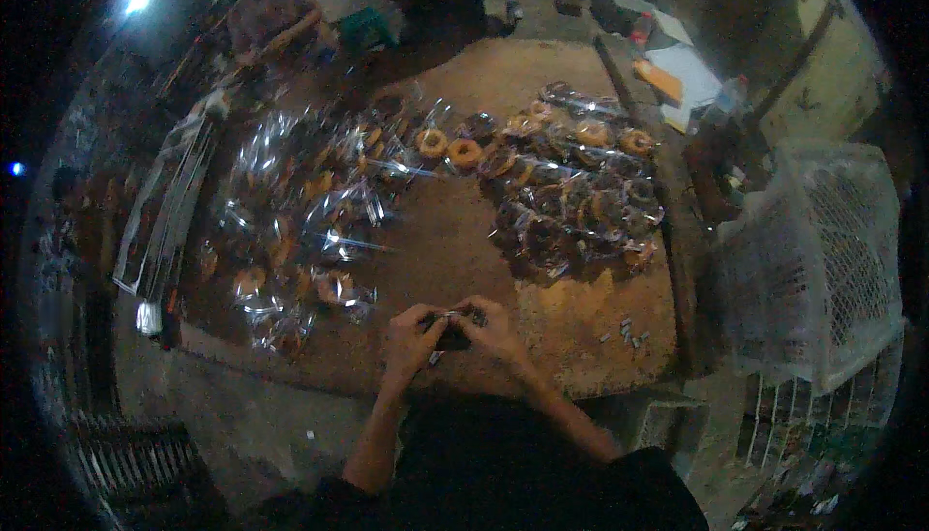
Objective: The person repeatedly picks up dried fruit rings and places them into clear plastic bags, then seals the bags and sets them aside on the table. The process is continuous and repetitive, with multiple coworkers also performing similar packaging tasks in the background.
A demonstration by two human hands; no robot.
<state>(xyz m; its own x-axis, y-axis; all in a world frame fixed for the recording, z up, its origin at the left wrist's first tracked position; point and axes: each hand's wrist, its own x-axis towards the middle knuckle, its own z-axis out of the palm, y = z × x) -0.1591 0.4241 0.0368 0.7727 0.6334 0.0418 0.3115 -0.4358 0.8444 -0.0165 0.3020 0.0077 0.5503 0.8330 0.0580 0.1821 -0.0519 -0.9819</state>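
Observation:
My left hand (415,338) and my right hand (495,329) meet close to the table's near edge, fingertips pinching a small dark object (455,335) between them; what it is cannot be told. Ring-shaped items in shiny clear wrapping (580,197) form a dense heap beyond my right hand. More wrapped pieces (312,190) spread loosely over the left side of the wooden table (450,248). Two tan rings (463,153) lie at the middle, between the two groups. Several small pale pieces (628,333) rest on the wood to the right of my right hand.
A long bundle of clear plastic sleeves (170,204) runs along the table's left edge. A white mesh crate (813,262) stands at the right. Papers (686,77) lie beyond the table's far right side. Another person (272,15) is at the far left.

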